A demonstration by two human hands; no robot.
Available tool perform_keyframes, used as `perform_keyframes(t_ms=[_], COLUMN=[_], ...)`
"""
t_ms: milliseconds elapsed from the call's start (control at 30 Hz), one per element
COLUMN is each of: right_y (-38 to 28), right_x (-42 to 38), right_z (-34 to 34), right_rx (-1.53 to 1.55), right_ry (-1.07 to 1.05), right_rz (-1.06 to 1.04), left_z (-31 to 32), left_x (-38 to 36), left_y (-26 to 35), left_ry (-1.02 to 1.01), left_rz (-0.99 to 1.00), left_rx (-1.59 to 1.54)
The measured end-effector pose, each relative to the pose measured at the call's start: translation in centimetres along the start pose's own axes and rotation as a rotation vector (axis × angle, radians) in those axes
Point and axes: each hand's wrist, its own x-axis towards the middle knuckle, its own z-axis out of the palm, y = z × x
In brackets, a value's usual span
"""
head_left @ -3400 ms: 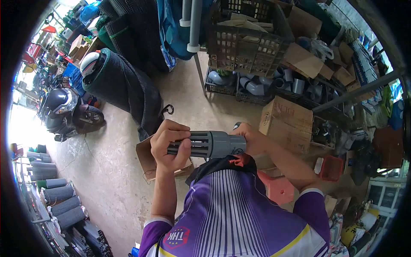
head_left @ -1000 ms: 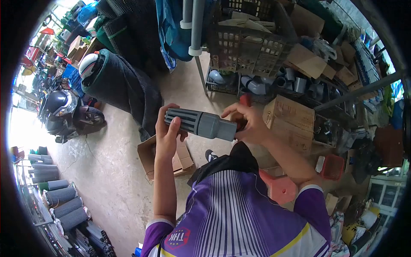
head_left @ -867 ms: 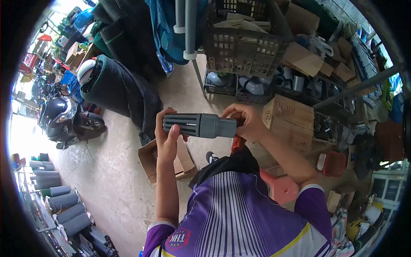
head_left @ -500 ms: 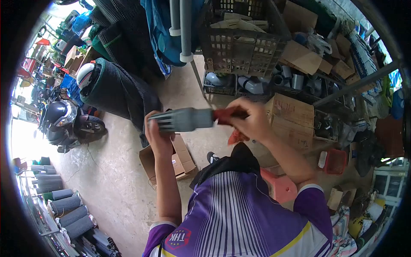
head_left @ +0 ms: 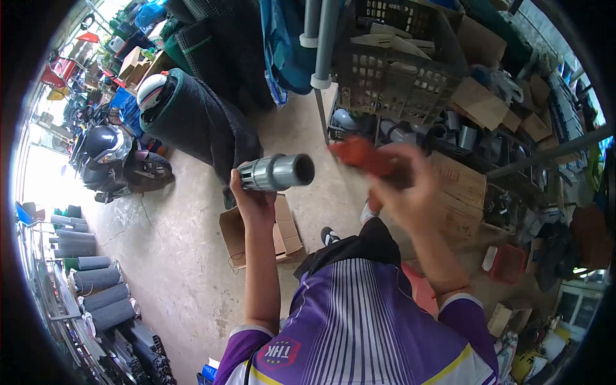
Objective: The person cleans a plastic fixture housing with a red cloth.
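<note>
A grey plastic pipe fitting [head_left: 274, 172] with a slotted, strainer-like end lies nearly level in front of me. My left hand [head_left: 255, 204] is closed around its slotted end, and its round open mouth faces right. To the right, my right hand [head_left: 410, 192] is closed on a red cloth [head_left: 364, 156], apart from the fitting. Motion blurs this hand and the cloth, so the exact finger positions are hard to see. Below the left hand, an open cardboard box [head_left: 289, 228] stands on the floor.
A black plastic crate [head_left: 398, 80] sits on a metal-framed rack, with grey pipe fittings beneath it. Dark rolled mesh [head_left: 202, 122] leans at upper left, near a parked motorbike [head_left: 109, 154]. A red stool [head_left: 420, 289] is beside my leg; a red basket [head_left: 507, 263] stands farther right.
My right hand has drawn the red cloth away from the fitting's mouth, to the right. The fitting, still in my left hand, has turned so its opening shows. The camera view has shifted slightly.
</note>
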Motion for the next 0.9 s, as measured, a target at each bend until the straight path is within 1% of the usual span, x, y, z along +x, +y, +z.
perform_keyframes(t_ms=[33,67,100,133,200,300,367,400,433,467,533,567,667,700,800,867,900], right_y=[0.5,0.6,0.2,0.8,1.1,2.5,3.5,3.6,2.7,2.6,2.6,3.0,1.6,1.6,3.8,3.3,2.4], right_x=[-0.8,-0.5,-0.8,-1.6,-1.6,-1.9,-1.2,-0.9,-0.7,-1.0,-2.1,-2.6,-2.6,-2.4,-2.9,-2.7,-2.4], right_z=[1.4,2.3,3.2,4.3,4.2,3.1,3.4,3.5,3.4,3.3,3.3,3.5,2.9,2.7,3.2,2.8,2.7], right_rx=[0.009,-0.139,-0.224,-0.186,-0.201,0.025,0.210,0.302,0.382,0.404,0.449,0.388,-0.079,-0.266,0.099,0.037,0.006], right_ry=[-0.001,-0.053,-0.098,-0.119,-0.116,-0.205,-0.043,0.040,0.047,0.004,-0.078,-0.108,-0.276,-0.292,-0.306,-0.390,-0.431], right_rz=[-0.021,-0.358,-0.420,-0.348,-0.386,-0.022,0.009,0.025,0.108,0.120,0.143,0.149,0.104,-0.065,0.096,0.136,0.157], left_z=[0.4,0.8,1.2,1.4,1.4,1.3,1.6,1.5,1.4,1.4,1.8,2.0,1.6,1.8,2.0,1.9,3.0], left_x=[-0.2,-0.5,-0.8,-1.0,-1.1,-1.8,-2.1,-2.1,-2.0,-2.0,-2.0,-2.1,-2.5,-2.7,-3.3,-3.5,-3.9], left_y=[-0.3,-0.7,-1.0,-1.2,-1.2,-0.8,-0.9,-0.9,-1.0,-1.1,-1.4,-1.5,-1.3,-1.3,-1.0,-0.6,-1.0], left_ry=[0.006,0.012,0.018,0.025,0.049,0.058,0.094,0.081,0.067,0.053,0.105,0.130,0.041,0.027,-0.036,-0.108,-0.052], left_rz=[0.012,0.025,0.040,0.058,0.072,0.080,0.075,0.080,0.084,0.089,0.091,0.090,0.113,0.127,0.151,0.148,0.198], left_rx=[0.022,0.044,0.065,0.087,0.076,0.080,0.068,0.073,0.077,0.081,0.069,0.063,0.135,0.138,0.187,0.264,0.224])
